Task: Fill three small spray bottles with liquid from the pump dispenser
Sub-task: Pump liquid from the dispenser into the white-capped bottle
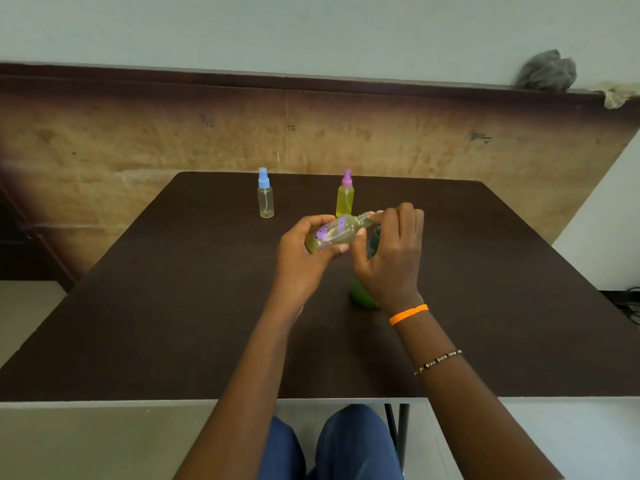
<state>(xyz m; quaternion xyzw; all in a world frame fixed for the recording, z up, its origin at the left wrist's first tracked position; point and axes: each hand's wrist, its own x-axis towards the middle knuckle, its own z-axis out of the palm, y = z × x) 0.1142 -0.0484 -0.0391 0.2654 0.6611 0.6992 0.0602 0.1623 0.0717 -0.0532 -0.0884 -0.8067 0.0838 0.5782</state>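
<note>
My left hand point(304, 251) grips a small clear spray bottle point(341, 230), tilted with its neck pointing right and some yellow-green liquid in its lower end. My right hand point(391, 251) pinches the bottle's neck with fingertips; whether a cap is on it is hidden. Below my right hand, the green pump dispenser point(362, 296) is mostly covered, only its lower body showing. At the far side of the table point(173, 323) stand a clear empty bottle with a blue sprayer point(265, 197) and a bottle full of yellow liquid with a pink sprayer point(345, 197).
The dark brown table has a wooden board wall behind it. A grey cloth point(547, 71) lies on the ledge at top right. My knees in blue trousers point(332, 445) show beneath the table's near edge.
</note>
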